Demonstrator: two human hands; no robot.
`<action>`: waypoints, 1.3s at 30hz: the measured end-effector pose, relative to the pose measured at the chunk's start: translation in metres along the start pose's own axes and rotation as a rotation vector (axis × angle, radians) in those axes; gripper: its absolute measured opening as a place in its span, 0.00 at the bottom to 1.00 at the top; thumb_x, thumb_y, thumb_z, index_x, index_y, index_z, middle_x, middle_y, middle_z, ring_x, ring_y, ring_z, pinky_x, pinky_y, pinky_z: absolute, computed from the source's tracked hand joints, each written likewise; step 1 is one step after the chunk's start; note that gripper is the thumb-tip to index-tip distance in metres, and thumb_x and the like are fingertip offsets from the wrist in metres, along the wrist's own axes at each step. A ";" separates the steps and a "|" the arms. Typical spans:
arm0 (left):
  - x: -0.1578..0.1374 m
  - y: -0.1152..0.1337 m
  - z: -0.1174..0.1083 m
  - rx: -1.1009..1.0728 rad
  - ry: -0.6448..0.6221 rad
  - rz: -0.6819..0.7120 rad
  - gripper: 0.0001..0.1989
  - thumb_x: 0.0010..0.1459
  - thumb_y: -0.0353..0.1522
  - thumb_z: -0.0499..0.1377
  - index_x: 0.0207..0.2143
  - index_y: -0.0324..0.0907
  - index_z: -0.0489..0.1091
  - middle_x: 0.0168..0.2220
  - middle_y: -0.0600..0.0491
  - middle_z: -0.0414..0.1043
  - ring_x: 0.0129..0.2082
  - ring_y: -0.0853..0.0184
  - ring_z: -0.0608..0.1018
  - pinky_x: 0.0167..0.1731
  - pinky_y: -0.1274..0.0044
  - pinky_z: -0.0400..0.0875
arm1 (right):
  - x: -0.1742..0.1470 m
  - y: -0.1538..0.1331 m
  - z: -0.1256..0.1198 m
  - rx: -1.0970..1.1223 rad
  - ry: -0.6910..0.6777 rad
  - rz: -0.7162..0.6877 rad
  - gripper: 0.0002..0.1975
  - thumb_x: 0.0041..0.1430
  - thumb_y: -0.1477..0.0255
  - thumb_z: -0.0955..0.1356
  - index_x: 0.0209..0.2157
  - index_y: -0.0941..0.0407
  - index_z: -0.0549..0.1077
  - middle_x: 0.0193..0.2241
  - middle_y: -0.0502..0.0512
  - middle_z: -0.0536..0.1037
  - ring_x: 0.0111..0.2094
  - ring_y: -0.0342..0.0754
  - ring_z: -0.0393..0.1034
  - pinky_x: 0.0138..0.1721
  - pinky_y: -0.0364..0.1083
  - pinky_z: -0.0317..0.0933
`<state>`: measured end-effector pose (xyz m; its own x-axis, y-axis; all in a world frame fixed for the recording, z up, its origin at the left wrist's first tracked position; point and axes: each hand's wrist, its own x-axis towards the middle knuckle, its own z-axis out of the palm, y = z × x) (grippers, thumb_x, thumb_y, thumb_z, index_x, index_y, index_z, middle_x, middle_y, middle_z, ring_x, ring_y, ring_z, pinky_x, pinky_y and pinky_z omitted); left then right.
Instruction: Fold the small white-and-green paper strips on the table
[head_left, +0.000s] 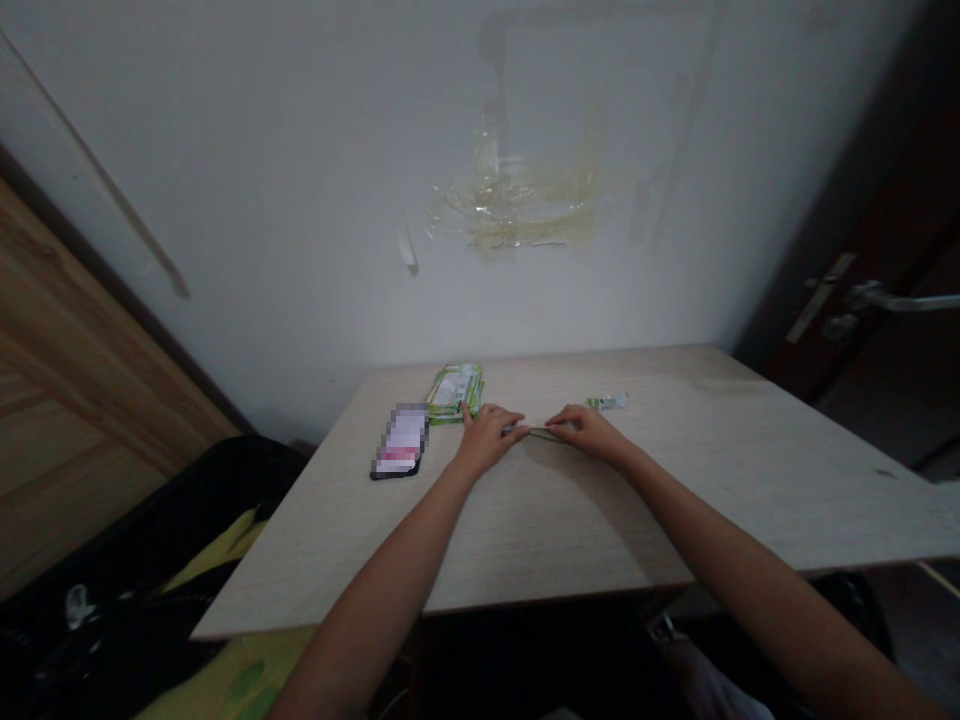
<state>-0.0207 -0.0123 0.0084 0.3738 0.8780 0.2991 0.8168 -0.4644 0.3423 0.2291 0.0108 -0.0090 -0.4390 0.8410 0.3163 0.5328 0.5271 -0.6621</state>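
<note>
A thin, flat packet (540, 431), pale with a greenish edge, is stretched between my two hands just above the tabletop. It is seen nearly edge-on, so its face and printing cannot be made out. My left hand (487, 437) pinches its left end, with the fingers closed. At the other end, my right hand (589, 434) grips it between thumb and fingers. Beside my left hand lies a stack of green and white packets (456, 386). A small green and white wrapper piece (611, 402) rests just beyond my right hand.
A phone (403, 440) with a lit, blurred screen lies left of my left hand. The pale wooden table (720, 470) meets a wall (300, 180) with old tape on it. A door with a metal handle (870, 297) is at the right; dark and yellow fabric (232, 540) lies at the left.
</note>
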 end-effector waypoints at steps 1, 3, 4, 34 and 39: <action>0.000 0.000 0.000 0.008 -0.005 0.003 0.22 0.64 0.51 0.51 0.51 0.53 0.73 0.50 0.52 0.76 0.57 0.57 0.68 0.63 0.46 0.25 | 0.000 0.000 0.000 -0.009 0.004 0.004 0.15 0.61 0.59 0.68 0.40 0.54 0.81 0.39 0.59 0.82 0.42 0.53 0.76 0.48 0.52 0.67; 0.000 -0.001 0.000 0.026 -0.016 0.005 0.22 0.64 0.51 0.52 0.53 0.54 0.72 0.51 0.53 0.76 0.58 0.57 0.67 0.63 0.46 0.26 | 0.000 -0.001 0.000 -0.034 0.007 0.009 0.15 0.61 0.60 0.68 0.39 0.54 0.82 0.38 0.58 0.82 0.40 0.53 0.76 0.46 0.52 0.67; 0.000 -0.001 0.001 0.035 -0.019 0.004 0.22 0.63 0.51 0.52 0.54 0.54 0.71 0.52 0.52 0.75 0.58 0.57 0.67 0.63 0.47 0.26 | 0.000 -0.002 0.000 -0.046 0.008 0.010 0.14 0.61 0.60 0.68 0.38 0.54 0.82 0.36 0.58 0.82 0.39 0.53 0.76 0.45 0.51 0.67; 0.001 0.002 0.009 0.031 0.070 -0.111 0.14 0.62 0.46 0.57 0.40 0.54 0.79 0.53 0.52 0.71 0.59 0.54 0.65 0.62 0.43 0.36 | 0.000 -0.007 -0.005 -0.405 0.114 0.078 0.19 0.59 0.76 0.64 0.48 0.56 0.79 0.40 0.61 0.81 0.44 0.54 0.72 0.49 0.49 0.61; 0.001 0.000 0.010 0.048 0.099 -0.126 0.16 0.61 0.48 0.57 0.41 0.52 0.79 0.52 0.51 0.73 0.58 0.54 0.66 0.62 0.45 0.38 | -0.002 -0.002 -0.002 -0.460 0.084 0.035 0.13 0.57 0.71 0.69 0.43 0.55 0.82 0.40 0.62 0.79 0.45 0.55 0.69 0.52 0.51 0.60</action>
<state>-0.0162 -0.0104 0.0000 0.2236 0.9122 0.3433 0.8757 -0.3427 0.3402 0.2309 0.0082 -0.0070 -0.3652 0.8560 0.3659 0.8199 0.4819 -0.3090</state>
